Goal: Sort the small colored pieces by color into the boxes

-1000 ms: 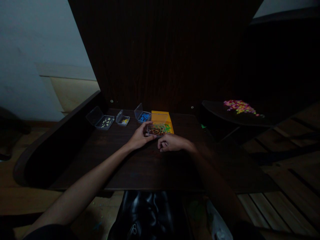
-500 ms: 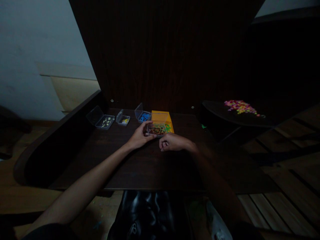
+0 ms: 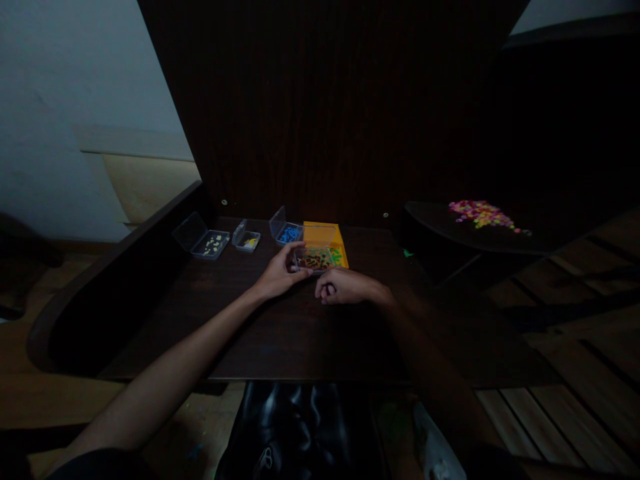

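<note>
My left hand (image 3: 280, 273) grips the left side of a small clear box (image 3: 316, 259) filled with mixed coloured beads, which stands on the dark wooden table (image 3: 280, 327). My right hand (image 3: 345, 287) rests just in front of that box with its fingers curled into a pinch; what it holds is too small to make out. Behind the box lies an orange tray (image 3: 323, 235).
Three open clear boxes sit in a row at the table's back: one with pale beads (image 3: 207, 243), one with yellow beads (image 3: 247, 241), one with blue beads (image 3: 287, 233). A pile of coloured beads (image 3: 480, 213) lies on a dark surface to the right. A dark panel rises behind.
My right hand has shifted slightly toward the bead box and its fingers have curled tighter. My left hand has stayed on the box.
</note>
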A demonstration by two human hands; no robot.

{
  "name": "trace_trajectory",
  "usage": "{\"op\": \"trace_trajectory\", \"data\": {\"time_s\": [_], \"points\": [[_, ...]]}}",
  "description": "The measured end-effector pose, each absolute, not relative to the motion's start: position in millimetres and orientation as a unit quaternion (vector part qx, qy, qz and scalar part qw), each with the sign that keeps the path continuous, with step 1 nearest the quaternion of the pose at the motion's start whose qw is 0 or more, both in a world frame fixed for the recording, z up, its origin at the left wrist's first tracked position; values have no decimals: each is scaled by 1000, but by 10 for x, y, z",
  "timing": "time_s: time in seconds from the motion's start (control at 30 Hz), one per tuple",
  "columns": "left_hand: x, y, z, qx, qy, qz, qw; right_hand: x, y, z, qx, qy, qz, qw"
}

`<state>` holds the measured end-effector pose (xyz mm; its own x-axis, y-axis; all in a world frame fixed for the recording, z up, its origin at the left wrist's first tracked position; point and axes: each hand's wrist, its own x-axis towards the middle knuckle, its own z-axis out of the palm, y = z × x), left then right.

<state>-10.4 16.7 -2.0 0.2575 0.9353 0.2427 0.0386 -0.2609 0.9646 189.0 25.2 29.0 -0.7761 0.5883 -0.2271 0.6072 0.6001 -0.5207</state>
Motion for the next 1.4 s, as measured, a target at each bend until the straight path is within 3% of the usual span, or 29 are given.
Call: {"op": "trace_trajectory", "data": {"time_s": [0.37, 1.4], "points": [[-101, 172, -28, 633, 375, 476, 483, 1845, 230, 286, 340, 892, -299, 9], [-131, 186, -45, 635, 384, 465, 482, 1869, 125, 320, 323, 936, -137, 15]]}}
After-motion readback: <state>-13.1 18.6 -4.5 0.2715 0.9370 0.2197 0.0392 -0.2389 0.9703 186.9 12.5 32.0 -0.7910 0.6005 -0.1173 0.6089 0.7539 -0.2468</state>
